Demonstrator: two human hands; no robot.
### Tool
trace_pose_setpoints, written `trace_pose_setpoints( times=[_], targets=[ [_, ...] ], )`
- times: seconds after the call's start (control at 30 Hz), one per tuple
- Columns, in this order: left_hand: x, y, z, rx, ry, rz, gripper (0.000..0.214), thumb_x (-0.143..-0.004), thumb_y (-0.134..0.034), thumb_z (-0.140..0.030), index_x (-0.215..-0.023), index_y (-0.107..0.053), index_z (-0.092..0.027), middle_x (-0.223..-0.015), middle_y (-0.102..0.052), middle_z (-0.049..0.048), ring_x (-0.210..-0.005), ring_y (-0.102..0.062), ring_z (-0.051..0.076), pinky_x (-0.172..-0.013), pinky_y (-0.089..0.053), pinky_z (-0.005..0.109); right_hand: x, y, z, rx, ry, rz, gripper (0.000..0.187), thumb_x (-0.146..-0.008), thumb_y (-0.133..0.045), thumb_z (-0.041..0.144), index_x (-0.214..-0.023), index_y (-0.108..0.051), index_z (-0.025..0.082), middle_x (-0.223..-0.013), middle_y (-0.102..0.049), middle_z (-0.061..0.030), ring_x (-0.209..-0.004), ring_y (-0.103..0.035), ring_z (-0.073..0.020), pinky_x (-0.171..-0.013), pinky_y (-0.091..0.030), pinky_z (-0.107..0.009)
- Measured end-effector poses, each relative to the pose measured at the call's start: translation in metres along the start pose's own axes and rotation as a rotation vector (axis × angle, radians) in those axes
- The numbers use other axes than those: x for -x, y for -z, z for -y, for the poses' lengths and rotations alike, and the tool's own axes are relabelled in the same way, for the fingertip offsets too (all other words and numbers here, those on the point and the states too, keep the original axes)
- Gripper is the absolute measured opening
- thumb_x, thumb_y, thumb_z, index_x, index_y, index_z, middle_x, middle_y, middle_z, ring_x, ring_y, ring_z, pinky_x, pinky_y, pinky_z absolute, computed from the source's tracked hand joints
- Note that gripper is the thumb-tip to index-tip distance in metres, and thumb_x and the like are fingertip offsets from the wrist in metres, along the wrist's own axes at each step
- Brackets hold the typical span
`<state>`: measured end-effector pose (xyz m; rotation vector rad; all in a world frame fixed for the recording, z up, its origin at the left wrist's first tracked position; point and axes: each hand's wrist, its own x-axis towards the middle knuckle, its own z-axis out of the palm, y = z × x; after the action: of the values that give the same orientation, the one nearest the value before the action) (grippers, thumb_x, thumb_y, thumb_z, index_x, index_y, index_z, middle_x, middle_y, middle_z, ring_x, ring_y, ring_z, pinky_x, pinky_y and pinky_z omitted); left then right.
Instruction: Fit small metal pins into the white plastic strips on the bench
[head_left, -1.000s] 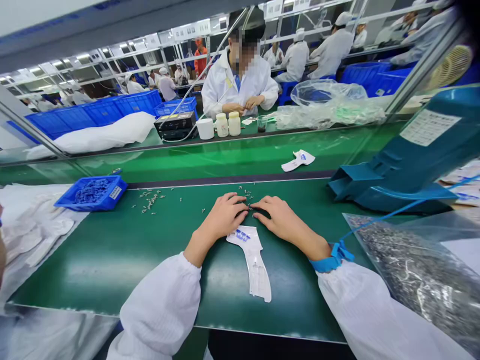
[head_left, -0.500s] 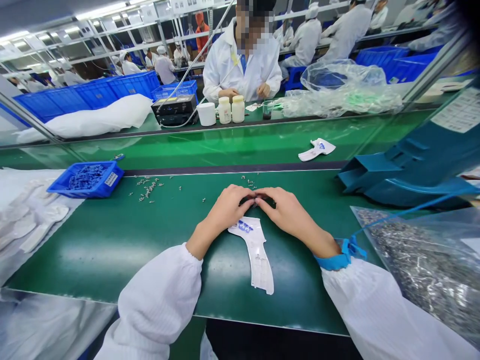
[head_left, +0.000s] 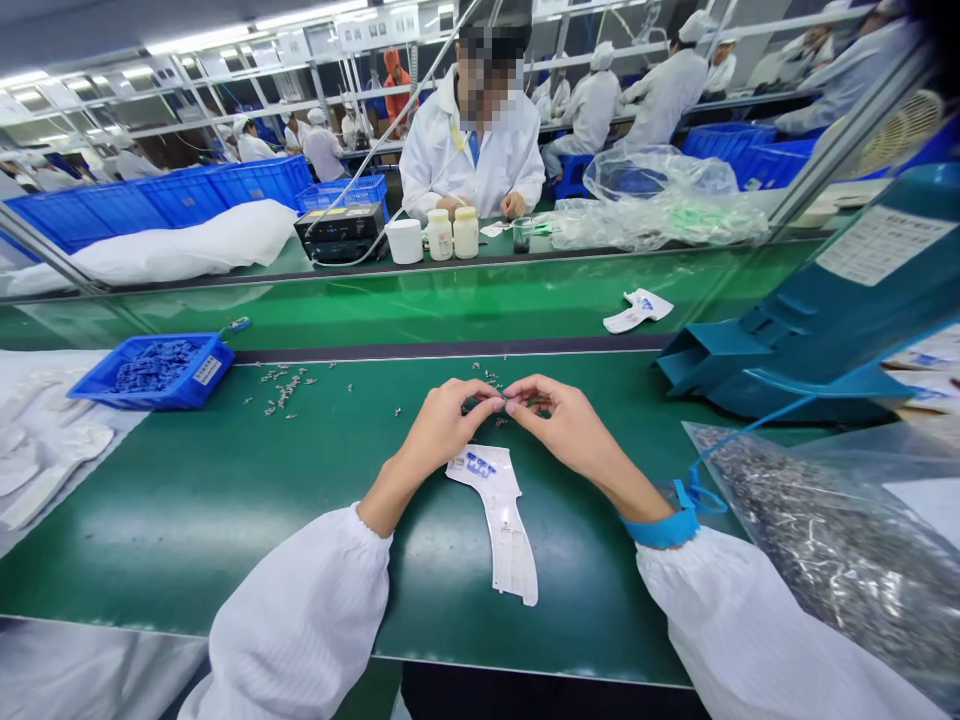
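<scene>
Green worktop (head_left: 300,520) ran out of view at left, partly hidden by white sleeves (head_left: 307,610). The right edge cut off the teal bin (head_left: 795,310) and the clear bag (head_left: 810,510) of metal parts. The left hand (head_left: 442,420) and right hand (head_left: 562,420) met at their fingertips, a gap having separated them a second earlier. On the worktop, just nearer the wearer, lay the white curved part (head_left: 504,525), its print unreadable. Beyond, another white piece (head_left: 637,310) had shifted right, toward the bin. Fingers partly hid the scattered metal bits (head_left: 283,390); the pinched small item (head_left: 504,401) was indistinct.
</scene>
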<state>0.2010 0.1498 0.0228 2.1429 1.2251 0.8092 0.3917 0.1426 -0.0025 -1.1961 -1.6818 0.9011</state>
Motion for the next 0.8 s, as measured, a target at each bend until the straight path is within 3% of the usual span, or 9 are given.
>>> trace_pose_setpoints(
  times=[0.23,0.47,0.63,0.8],
  targets=[
    [0.001,0.000,0.000,0.152,0.010,0.022,0.022,-0.099,-0.048,-0.034,-0.098,-0.064,-0.019,-0.091,-0.072,0.0008,-0.083,-0.066,0.015,-0.075,-0.048,0.026,0.003,-0.002,0.005,0.213,0.111,-0.020,0.021,-0.087,-0.055,0.027,-0.102,-0.069,0.022,-0.092,-0.069,-0.0038,-0.082,-0.064,-0.0177,-0.075,-0.051,-0.032],
    [0.004,0.005,0.012,-0.274,-0.019,0.042,0.013,-0.095,-0.054,-0.028,-0.093,-0.064,-0.020,-0.089,-0.070,0.0016,-0.087,-0.060,0.020,-0.077,-0.045,0.032,0.001,0.003,-0.002,0.441,0.133,-0.013,0.016,-0.090,-0.053,0.025,-0.097,-0.067,0.021,-0.095,-0.069,-0.0062,-0.088,-0.063,-0.0216,-0.080,-0.050,-0.036],
    [0.005,0.004,0.021,-0.337,-0.062,0.103,0.008,-0.090,-0.062,-0.022,-0.092,-0.069,-0.020,-0.090,-0.069,0.0030,-0.090,-0.059,0.021,-0.084,-0.044,0.033,0.002,0.004,-0.012,0.607,0.169,0.111,0.031,-0.093,-0.048,0.019,-0.116,-0.068,0.023,-0.110,-0.068,-0.0088,-0.101,-0.058,-0.0249,-0.091,-0.046,-0.042],
    [0.005,-0.002,0.019,-0.364,-0.089,0.141,0.016,-0.089,-0.068,-0.031,-0.100,-0.072,-0.021,-0.099,-0.069,0.0045,-0.095,-0.058,0.022,-0.089,-0.043,0.035,0.005,0.000,-0.010,0.705,0.157,0.235,0.022,-0.094,-0.054,0.025,-0.107,-0.072,0.025,-0.103,-0.066,-0.0079,-0.097,-0.056,-0.0254,-0.084,-0.043,-0.041]
  ],
)
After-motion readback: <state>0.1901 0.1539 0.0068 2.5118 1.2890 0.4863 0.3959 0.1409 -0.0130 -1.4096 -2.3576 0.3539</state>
